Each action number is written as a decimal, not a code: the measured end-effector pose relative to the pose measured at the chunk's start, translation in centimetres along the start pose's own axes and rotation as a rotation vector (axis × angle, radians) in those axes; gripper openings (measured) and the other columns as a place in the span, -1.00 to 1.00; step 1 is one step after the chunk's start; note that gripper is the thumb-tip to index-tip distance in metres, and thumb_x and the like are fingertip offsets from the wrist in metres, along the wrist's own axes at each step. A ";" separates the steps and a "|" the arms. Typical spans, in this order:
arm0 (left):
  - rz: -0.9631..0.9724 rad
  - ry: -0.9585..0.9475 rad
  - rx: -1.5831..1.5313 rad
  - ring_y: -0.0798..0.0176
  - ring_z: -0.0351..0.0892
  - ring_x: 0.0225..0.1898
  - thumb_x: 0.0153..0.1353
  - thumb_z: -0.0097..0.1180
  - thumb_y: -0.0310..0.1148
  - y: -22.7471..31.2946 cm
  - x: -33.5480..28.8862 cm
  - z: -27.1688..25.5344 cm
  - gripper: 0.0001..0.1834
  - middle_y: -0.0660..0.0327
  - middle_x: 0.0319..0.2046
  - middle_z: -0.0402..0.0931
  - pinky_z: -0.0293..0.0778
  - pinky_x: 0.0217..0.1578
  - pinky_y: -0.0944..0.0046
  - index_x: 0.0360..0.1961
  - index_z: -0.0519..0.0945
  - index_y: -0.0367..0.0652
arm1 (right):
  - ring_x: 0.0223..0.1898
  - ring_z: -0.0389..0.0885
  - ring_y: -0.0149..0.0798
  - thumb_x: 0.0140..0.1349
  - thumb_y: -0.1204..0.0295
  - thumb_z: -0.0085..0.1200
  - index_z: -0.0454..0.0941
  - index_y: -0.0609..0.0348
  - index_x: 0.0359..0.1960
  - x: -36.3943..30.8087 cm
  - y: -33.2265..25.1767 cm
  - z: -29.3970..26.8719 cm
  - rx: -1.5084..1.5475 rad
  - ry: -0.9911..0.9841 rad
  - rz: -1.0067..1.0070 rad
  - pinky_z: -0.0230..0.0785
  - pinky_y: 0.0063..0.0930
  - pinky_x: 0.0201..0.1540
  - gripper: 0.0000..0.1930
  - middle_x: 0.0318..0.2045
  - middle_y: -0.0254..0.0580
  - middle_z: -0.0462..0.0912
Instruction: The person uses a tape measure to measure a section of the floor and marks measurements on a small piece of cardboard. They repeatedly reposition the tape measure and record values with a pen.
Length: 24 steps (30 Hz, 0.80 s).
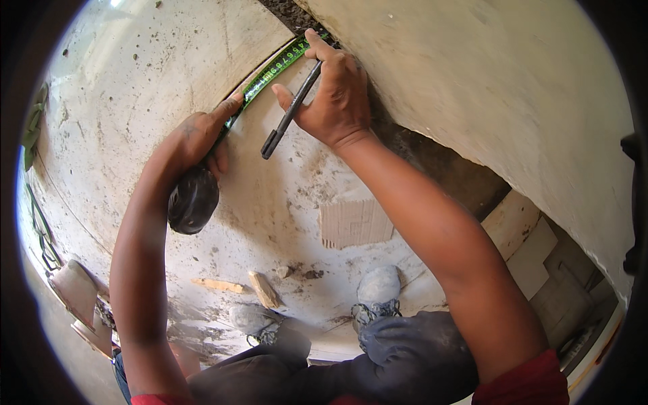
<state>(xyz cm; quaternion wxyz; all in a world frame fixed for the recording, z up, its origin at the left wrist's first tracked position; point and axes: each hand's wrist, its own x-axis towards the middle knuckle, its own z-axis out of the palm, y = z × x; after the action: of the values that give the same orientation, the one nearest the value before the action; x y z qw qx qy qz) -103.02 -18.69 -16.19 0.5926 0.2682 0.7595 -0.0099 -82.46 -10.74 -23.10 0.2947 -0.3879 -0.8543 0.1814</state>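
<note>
A tape measure with a black case (194, 200) and a green blade (273, 69) lies extended over the pale, dirt-specked floor tile. My left hand (201, 138) is closed around the tape near its case, thumb pressing along the blade. At the blade's far end, by the wall's foot, my right hand (342, 94) rests a fingertip on the tape. A black marker pen (291, 110) slants through that hand, capped end toward me, and its upper end is hidden behind the fingers. The blade follows a seam between tiles.
The plastered wall (499, 81) rises at right, with a dark open gap (452, 169) along its foot. Nearer lie a corrugated cardboard piece (356, 223) and two wood scraps (263, 289). My dusty shoes (379, 285) stand at the front. Several objects (77, 297) sit at far left.
</note>
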 end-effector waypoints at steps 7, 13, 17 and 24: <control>0.016 0.043 -0.010 0.20 0.54 -0.69 0.28 -0.19 0.41 -0.5 0.6 0.2 -0.13 0.11 -0.71 0.50 0.49 -0.57 0.21 -0.58 0.60 -0.31 | -0.07 0.49 -0.09 0.02 0.03 0.36 0.26 0.08 0.29 -0.1 -0.2 0.0 -0.001 0.028 0.015 0.30 -0.15 0.05 -0.16 -0.12 -0.28 0.56; 0.198 0.197 0.070 0.22 0.53 -0.70 0.29 -0.25 0.43 -2.3 0.1 0.8 -0.11 0.14 -0.72 0.49 0.48 -0.57 0.23 -0.63 0.58 -0.26 | -0.09 0.49 -0.12 0.09 0.05 0.29 0.27 -0.04 0.31 -0.9 -1.1 -1.8 0.031 0.008 -0.104 0.32 -0.15 0.03 -0.24 -0.14 -0.29 0.58; 0.226 0.027 -0.063 0.13 0.55 -0.64 0.24 -0.30 0.51 -6.5 -3.5 2.9 -0.02 0.08 -0.73 0.49 0.53 -0.38 0.17 -0.71 0.57 -0.30 | -0.09 0.49 -0.13 0.16 0.12 0.26 0.31 0.05 0.22 -6.8 -0.7 -7.1 0.149 -0.123 -0.247 0.33 -0.21 0.02 -0.36 -0.05 -0.20 0.62; 0.087 -0.144 -0.113 0.12 0.61 -0.51 0.29 -0.37 0.47 -6.6 -7.2 13.7 -0.03 0.06 -0.67 0.56 0.52 -0.23 0.17 -0.64 0.63 -0.27 | -0.14 0.50 -0.14 0.16 0.21 0.26 0.22 0.11 0.35 -15.9 0.7 -13.8 0.092 -0.040 -0.113 0.36 -0.25 -0.05 -0.26 -0.13 -0.18 0.58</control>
<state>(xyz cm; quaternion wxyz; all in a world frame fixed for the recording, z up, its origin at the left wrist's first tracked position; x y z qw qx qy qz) -92.44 -31.72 -15.75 0.6596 0.2655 0.7021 0.0394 -64.81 -21.47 -18.70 0.3049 -0.3214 -0.8713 0.2111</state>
